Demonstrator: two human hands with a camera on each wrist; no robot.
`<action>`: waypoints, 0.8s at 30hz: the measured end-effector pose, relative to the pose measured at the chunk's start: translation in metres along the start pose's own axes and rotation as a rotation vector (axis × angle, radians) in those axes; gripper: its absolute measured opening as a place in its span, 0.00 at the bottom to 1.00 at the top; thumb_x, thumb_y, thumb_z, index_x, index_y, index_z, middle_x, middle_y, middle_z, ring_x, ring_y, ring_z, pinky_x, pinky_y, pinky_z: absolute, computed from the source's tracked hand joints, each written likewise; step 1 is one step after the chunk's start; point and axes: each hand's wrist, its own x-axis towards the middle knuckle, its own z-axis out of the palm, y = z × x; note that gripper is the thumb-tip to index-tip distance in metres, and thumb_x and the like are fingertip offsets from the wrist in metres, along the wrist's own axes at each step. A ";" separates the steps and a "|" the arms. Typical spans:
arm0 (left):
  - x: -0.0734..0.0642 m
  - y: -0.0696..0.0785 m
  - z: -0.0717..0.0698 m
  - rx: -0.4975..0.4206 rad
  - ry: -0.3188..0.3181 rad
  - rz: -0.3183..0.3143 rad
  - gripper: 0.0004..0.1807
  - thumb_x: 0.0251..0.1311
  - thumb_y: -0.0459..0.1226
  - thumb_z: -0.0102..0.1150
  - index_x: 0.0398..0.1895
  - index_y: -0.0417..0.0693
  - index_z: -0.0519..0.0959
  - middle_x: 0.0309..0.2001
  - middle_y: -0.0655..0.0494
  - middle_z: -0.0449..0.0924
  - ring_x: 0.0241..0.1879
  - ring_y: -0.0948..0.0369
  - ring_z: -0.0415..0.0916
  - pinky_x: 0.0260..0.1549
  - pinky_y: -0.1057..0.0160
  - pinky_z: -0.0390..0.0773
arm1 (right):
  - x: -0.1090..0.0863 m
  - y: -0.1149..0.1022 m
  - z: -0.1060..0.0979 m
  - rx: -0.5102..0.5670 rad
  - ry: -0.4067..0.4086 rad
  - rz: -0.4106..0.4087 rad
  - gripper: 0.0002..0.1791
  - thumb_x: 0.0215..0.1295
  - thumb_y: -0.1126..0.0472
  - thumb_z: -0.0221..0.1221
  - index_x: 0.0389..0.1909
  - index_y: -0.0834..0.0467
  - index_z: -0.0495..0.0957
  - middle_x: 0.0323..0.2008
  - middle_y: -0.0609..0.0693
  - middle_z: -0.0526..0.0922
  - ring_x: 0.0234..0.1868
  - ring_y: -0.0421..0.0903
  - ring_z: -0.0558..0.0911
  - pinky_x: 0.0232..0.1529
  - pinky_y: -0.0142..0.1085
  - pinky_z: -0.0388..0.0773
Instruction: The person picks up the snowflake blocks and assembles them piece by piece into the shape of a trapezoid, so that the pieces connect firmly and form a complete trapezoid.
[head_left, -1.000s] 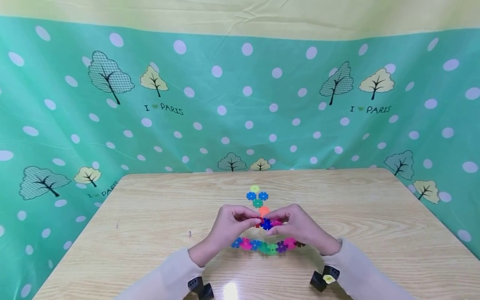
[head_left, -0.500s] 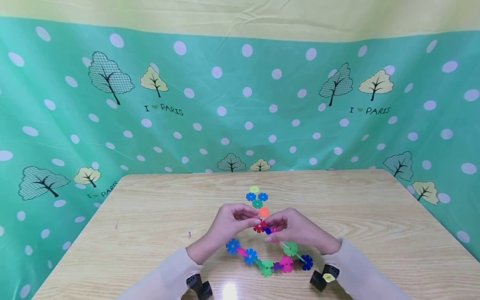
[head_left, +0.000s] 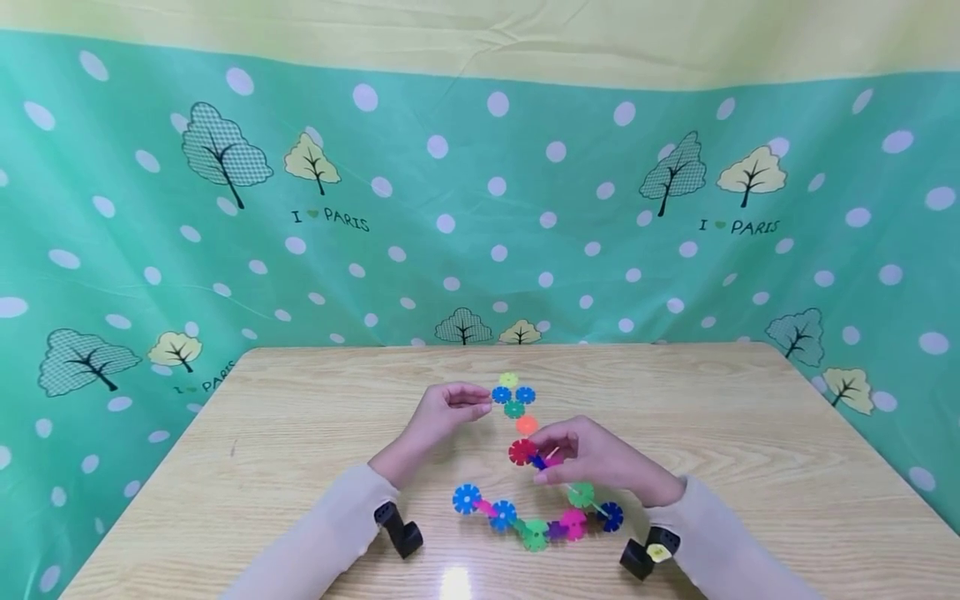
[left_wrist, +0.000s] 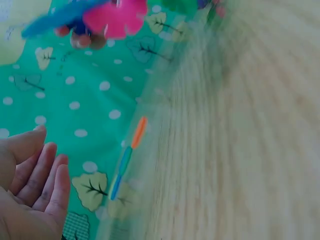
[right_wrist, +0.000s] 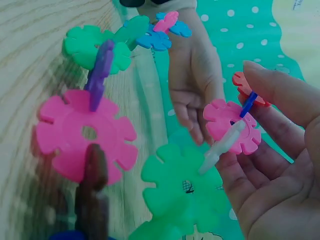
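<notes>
My right hand (head_left: 588,454) holds a chain of flower-shaped interlocking plastic discs near one end, where a red disc (head_left: 521,452), a dark blue one and a pink disc (right_wrist: 232,126) are joined. The rest of the chain curves below the hand through a light green disc (head_left: 581,495), a pink disc (right_wrist: 85,135) and a purple disc to a blue disc (head_left: 467,499) at the left end. My left hand (head_left: 447,414) holds nothing; its fingers are loosely bent in the left wrist view. Its fingertips are close beside a loose blue disc (head_left: 501,395); contact is unclear.
On the wooden table (head_left: 322,400), beyond the right hand, lie a yellow-green disc (head_left: 508,379), another blue disc (head_left: 526,395), a green disc (head_left: 514,409) and an orange disc (head_left: 527,426). A green dotted cloth (head_left: 495,217) hangs behind the table.
My left hand has left the red disc and moved away from me to the far discs. The chain's lower part has dropped nearer to me and spread. My right hand keeps its hold.
</notes>
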 end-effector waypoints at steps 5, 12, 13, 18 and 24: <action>0.016 -0.016 0.002 -0.013 -0.015 -0.035 0.16 0.52 0.30 0.66 0.46 0.35 0.79 0.43 0.46 0.83 0.40 0.59 0.81 0.42 0.64 0.80 | 0.001 0.005 -0.003 0.015 0.021 0.007 0.16 0.57 0.64 0.65 0.46 0.62 0.80 0.41 0.54 0.83 0.40 0.46 0.80 0.42 0.33 0.80; 0.021 -0.021 0.017 -0.023 -0.130 -0.046 0.17 0.51 0.27 0.65 0.47 0.35 0.79 0.46 0.42 0.82 0.44 0.56 0.80 0.44 0.64 0.80 | 0.002 0.007 -0.006 0.024 0.088 0.030 0.13 0.62 0.60 0.61 0.43 0.65 0.81 0.37 0.59 0.83 0.30 0.41 0.79 0.33 0.31 0.80; 0.022 -0.021 0.019 -0.022 -0.146 -0.040 0.17 0.51 0.27 0.65 0.47 0.35 0.79 0.46 0.42 0.81 0.44 0.55 0.80 0.45 0.64 0.80 | 0.002 0.007 -0.006 0.024 0.096 0.037 0.13 0.63 0.60 0.61 0.43 0.64 0.81 0.36 0.59 0.84 0.30 0.41 0.79 0.33 0.30 0.79; 0.026 -0.028 0.030 0.016 -0.195 0.000 0.17 0.51 0.28 0.66 0.47 0.36 0.80 0.45 0.45 0.82 0.46 0.56 0.79 0.48 0.63 0.78 | 0.003 0.008 -0.007 0.023 0.111 0.034 0.11 0.63 0.60 0.61 0.41 0.63 0.82 0.36 0.57 0.84 0.29 0.41 0.79 0.32 0.29 0.79; 0.027 -0.033 0.040 0.091 -0.198 0.007 0.17 0.51 0.30 0.67 0.47 0.44 0.81 0.45 0.53 0.83 0.47 0.58 0.78 0.50 0.61 0.76 | 0.002 0.009 -0.009 0.032 0.101 0.010 0.11 0.64 0.60 0.59 0.41 0.64 0.82 0.35 0.58 0.84 0.27 0.39 0.77 0.30 0.28 0.77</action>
